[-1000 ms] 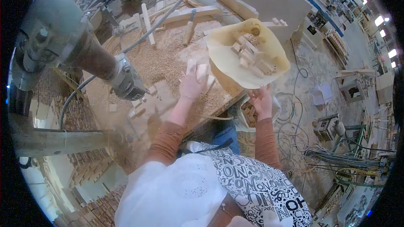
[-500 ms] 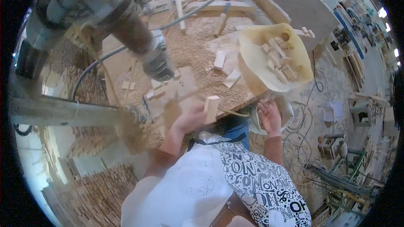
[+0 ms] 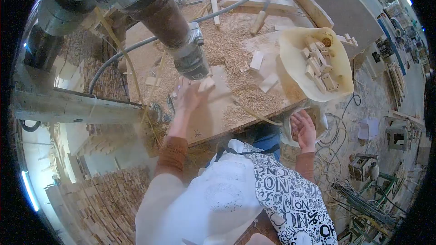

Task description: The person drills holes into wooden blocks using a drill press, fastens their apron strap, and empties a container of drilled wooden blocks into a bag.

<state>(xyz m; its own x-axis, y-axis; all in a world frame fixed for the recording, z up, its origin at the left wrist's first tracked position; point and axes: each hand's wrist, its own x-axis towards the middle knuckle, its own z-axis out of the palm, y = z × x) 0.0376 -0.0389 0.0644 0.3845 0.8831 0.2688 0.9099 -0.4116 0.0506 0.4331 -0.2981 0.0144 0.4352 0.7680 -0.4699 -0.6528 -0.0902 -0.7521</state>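
My left hand is at the worktable, its fingers on a small pale wooden block. The block lies right under the head of a drilling machine, whose tip is hidden behind it and my fingers. Off the table's right front edge, my right hand is raised with fingers loosely curled and nothing visible in it. Behind that hand hangs or stands a whitish bag. Two loose wooden blocks, one upper and one lower, lie on the table between my hands.
A cream-coloured basin holding several drilled blocks stands at the table's right. Wood shavings cover much of the tabletop. A grey hose crosses above it. A thick metal beam runs in from the left, near stacked wood strips.
My left hand has carried the wooden block from the table's front edge forward to under the drill head. My right hand stays beside the bag. The view has shifted slightly.
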